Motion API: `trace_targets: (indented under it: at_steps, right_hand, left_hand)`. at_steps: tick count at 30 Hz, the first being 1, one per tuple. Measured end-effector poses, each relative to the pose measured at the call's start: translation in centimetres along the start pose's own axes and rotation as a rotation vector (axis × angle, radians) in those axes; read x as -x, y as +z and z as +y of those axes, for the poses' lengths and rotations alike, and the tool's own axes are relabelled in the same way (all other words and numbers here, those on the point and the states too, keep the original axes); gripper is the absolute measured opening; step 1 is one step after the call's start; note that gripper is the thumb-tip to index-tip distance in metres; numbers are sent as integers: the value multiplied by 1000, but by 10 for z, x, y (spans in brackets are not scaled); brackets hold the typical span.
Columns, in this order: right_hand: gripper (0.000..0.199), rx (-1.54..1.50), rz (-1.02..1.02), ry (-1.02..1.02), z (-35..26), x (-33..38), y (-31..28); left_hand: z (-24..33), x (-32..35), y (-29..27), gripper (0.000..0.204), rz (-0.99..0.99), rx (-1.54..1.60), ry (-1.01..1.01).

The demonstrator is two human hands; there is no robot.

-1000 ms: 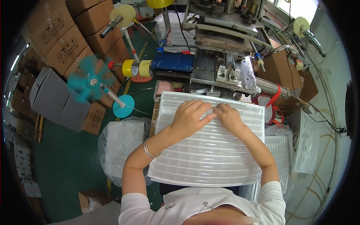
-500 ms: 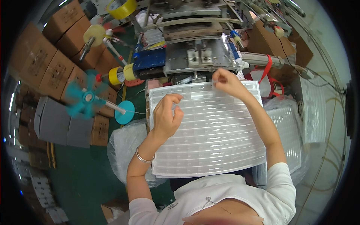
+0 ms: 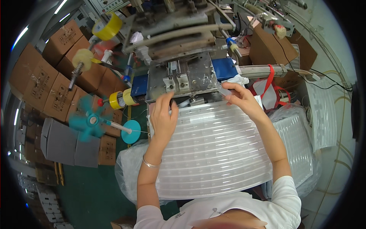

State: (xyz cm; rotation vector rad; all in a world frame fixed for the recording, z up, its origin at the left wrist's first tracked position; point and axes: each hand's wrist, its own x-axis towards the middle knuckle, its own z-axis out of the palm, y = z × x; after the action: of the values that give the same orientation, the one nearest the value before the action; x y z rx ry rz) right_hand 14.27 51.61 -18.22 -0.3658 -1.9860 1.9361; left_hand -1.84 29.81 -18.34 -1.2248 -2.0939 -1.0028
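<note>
In my right hand (image 3: pixel 244 100), a small translucent plastic piece (image 3: pixel 225 91) is pinched between thumb and fingers, beside the front right corner of a metal machine plate (image 3: pixel 202 74). My left hand (image 3: pixel 163 118) is at the plate's front left edge. Its fingers are bent and the thumb stands apart; I see nothing held in it. Two small metal clamp blocks (image 3: pixel 176 83) sit on the plate near those fingertips. Below both hands lies a wide tray of clear ribbed plastic strips (image 3: pixel 213 152), close against my body.
A teal fan (image 3: pixel 92 120) spins at the left, near stacked brown cartons (image 3: pixel 45 82) and grey boxes (image 3: pixel 63 141). Yellow tape rolls (image 3: pixel 114 100) hang left of the machine. More ribbed plastic (image 3: pixel 293 141) in clear wrap and a red-strapped bag (image 3: pixel 268 89) are at the right.
My left hand has moved forward to the plate edge, its fingers straighter. My right hand has shifted slightly right and now shows the translucent piece. The whole view has turned.
</note>
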Motion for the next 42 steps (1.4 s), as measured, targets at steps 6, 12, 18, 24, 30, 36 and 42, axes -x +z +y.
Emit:
trace_targets:
  at_steps: [6,12,18,24,30,36,42]
  right_hand:
    - [31,414,216,-301,-3,-35,11]
    - [23,828,411,-818,-21,-90,44]
    - [20,1050,447,-779,-11,-119,49]
    - [24,840,600,-907,-16,-81,48]
    - [21,1055,-51,-577,39,-1,33]
    - [22,1351,-144,-631,70,12,27]
    - [18,1037,-10,-581,46,11,21]
  left_hand:
    - [8,-93,49,38,-267,-393,73]
    - [2,-68,27,29,-76,-16,148]
    - [0,-11,2,22,-299,73,127]
    - [0,28,43,19,-563,-54,344]
    - [-7,27,50,15,-643,-180,379]
    - [-7,31,62,15,-695,-156,434]
    - [20,33,55,29,-679,61,131]
